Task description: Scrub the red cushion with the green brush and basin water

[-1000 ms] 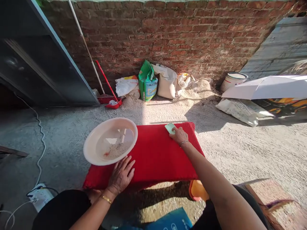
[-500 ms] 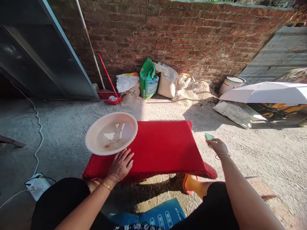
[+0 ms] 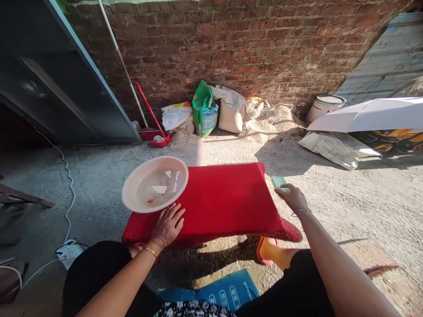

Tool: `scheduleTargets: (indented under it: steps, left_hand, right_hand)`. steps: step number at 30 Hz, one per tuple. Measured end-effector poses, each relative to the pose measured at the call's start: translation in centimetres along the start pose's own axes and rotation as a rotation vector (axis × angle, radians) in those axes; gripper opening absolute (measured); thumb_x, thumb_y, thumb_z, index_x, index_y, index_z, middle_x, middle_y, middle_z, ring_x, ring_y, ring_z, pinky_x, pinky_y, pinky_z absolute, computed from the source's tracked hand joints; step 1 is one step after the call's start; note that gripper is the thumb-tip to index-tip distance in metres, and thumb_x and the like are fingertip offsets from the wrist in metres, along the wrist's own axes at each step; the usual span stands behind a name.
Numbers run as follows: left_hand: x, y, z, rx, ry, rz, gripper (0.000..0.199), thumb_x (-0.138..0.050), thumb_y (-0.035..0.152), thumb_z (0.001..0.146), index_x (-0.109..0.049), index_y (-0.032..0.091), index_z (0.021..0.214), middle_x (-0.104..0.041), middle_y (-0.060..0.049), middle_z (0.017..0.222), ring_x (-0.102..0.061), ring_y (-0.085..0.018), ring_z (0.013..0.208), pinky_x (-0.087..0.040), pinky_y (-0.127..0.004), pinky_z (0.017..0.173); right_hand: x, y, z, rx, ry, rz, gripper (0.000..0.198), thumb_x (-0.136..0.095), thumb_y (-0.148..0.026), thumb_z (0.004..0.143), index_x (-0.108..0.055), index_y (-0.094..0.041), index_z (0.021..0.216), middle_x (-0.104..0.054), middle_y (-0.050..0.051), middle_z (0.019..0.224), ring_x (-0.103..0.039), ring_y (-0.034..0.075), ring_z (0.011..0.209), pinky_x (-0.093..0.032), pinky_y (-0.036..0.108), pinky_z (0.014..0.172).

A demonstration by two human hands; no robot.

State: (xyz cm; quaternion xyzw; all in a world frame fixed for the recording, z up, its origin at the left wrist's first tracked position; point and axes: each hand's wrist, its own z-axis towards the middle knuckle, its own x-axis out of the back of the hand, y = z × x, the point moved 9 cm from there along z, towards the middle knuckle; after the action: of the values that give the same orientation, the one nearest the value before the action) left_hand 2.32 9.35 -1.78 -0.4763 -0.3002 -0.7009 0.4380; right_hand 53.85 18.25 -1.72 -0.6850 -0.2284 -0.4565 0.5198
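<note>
A red cloth covers a low stand in front of me. A pale pink basin with a little water and grit sits on its left end. My left hand lies flat on the cloth just below the basin, fingers spread. My right hand is off the cloth's right edge, holding a small light green block by its near end, above the concrete floor.
Sacks and a sand pile lie against the brick wall. A red dustpan and broom stand left of them. A white umbrella and a bucket are at right. A white cable and power strip lie at left.
My right hand took the green block off the cloth's far right corner and carried it right, past the cloth's edge. My left hand stayed flat by the basin.
</note>
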Motion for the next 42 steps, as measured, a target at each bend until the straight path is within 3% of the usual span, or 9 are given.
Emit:
scheduleTargets:
  steps: [4, 11, 14, 18, 22, 28, 32, 36, 42]
  left_hand:
    - [0.0, 0.2, 0.0, -0.01, -0.001, 0.016, 0.035, -0.046, 0.027, 0.09, -0.062, 0.02, 0.121, -0.057, -0.01, 0.133, -0.048, -0.027, 0.126, -0.039, -0.045, 0.104]
    - [0.3, 0.2, 0.0, -0.006, 0.008, 0.006, 0.035, -0.046, 0.027, 0.089, -0.062, 0.021, 0.12, -0.058, -0.009, 0.132, -0.049, -0.026, 0.126, -0.04, -0.044, 0.104]
    - [0.3, 0.2, 0.1, -0.003, 0.007, -0.002, 0.035, -0.046, 0.027, 0.089, -0.063, 0.021, 0.12, -0.058, -0.009, 0.132, -0.049, -0.027, 0.126, -0.04, -0.044, 0.104]
    - [0.1, 0.0, 0.0, 0.014, 0.003, -0.03, 0.037, -0.047, 0.027, 0.089, -0.061, 0.023, 0.122, -0.056, -0.008, 0.134, -0.048, -0.026, 0.128, -0.039, -0.045, 0.105]
    - [0.1, 0.0, -0.1, 0.007, 0.012, -0.041, 0.036, -0.047, 0.027, 0.089, -0.062, 0.023, 0.122, -0.057, -0.008, 0.133, -0.048, -0.026, 0.127, -0.037, -0.045, 0.106]
    - [0.0, 0.0, -0.1, 0.024, -0.003, -0.033, 0.036, -0.046, 0.027, 0.089, -0.062, 0.023, 0.121, -0.056, -0.008, 0.134, -0.047, -0.026, 0.128, -0.037, -0.045, 0.106]
    - [0.0, 0.3, -0.1, 0.04, -0.035, -0.032, 0.036, -0.046, 0.026, 0.089, -0.062, 0.023, 0.122, -0.056, -0.008, 0.134, -0.046, -0.026, 0.129, -0.037, -0.045, 0.107]
    - [0.1, 0.4, -0.1, 0.052, -0.044, -0.032, 0.037, -0.046, 0.025, 0.089, -0.061, 0.022, 0.123, -0.055, -0.009, 0.135, -0.045, -0.026, 0.129, -0.036, -0.047, 0.107]
    - [0.6, 0.6, -0.2, 0.086, -0.023, -0.072, 0.036, -0.048, 0.025, 0.088, -0.062, 0.024, 0.121, -0.055, -0.009, 0.135, -0.047, -0.026, 0.128, -0.036, -0.047, 0.108]
  right_hand:
    - [-0.9, -3.7, -2.2, 0.159, 0.056, -0.02, 0.042, -0.059, -0.052, 0.075, -0.066, -0.022, 0.104, -0.06, 0.008, 0.091, -0.058, 0.02, 0.081, -0.043, 0.028, 0.068]
    - [-4.8, -10.2, -7.4, 0.44, -0.063, -0.195, 0.035, -0.058, -0.045, 0.082, -0.061, -0.026, 0.111, -0.054, 0.005, 0.103, -0.057, 0.016, 0.077, -0.042, 0.026, 0.065]
    - [-4.1, -8.2, -6.6, 0.378, -0.068, -0.288, 0.037, -0.055, -0.046, 0.083, -0.061, -0.026, 0.113, -0.054, 0.007, 0.105, -0.058, 0.018, 0.08, -0.043, 0.029, 0.066]
    - [-0.6, -0.6, -3.3, 0.035, -0.019, -0.292, 0.043, -0.054, -0.051, 0.08, -0.063, -0.025, 0.113, -0.054, 0.011, 0.108, -0.061, 0.022, 0.08, -0.045, 0.035, 0.07]
    - [0.6, 3.9, -2.2, -0.18, -0.004, -0.028, 0.048, -0.06, -0.055, 0.069, -0.065, -0.022, 0.104, -0.061, 0.01, 0.096, -0.06, 0.024, 0.079, -0.045, 0.036, 0.069]
    - [-3.8, 2.3, -3.7, -0.156, -0.201, 0.587, 0.056, -0.056, -0.062, 0.063, -0.058, -0.021, 0.101, -0.065, 0.005, 0.085, -0.06, 0.02, 0.078, -0.046, 0.029, 0.061]
    - [-4.6, 5.1, -3.1, -0.17, -0.265, 0.338, 0.046, -0.057, -0.059, 0.06, -0.063, -0.021, 0.086, -0.066, 0.006, 0.076, -0.061, 0.023, 0.075, -0.044, 0.032, 0.061]
    - [-1.8, 8.0, -1.5, -0.248, -0.14, 0.004, 0.036, -0.062, -0.054, 0.056, -0.063, -0.023, 0.074, -0.064, 0.009, 0.067, -0.061, 0.03, 0.071, -0.044, 0.04, 0.064]
    - [1.1, 1.2, -3.0, -0.204, 0.05, 0.211, 0.049, -0.058, -0.065, 0.064, -0.065, -0.026, 0.093, -0.067, 0.01, 0.079, -0.062, 0.031, 0.075, -0.045, 0.043, 0.065]
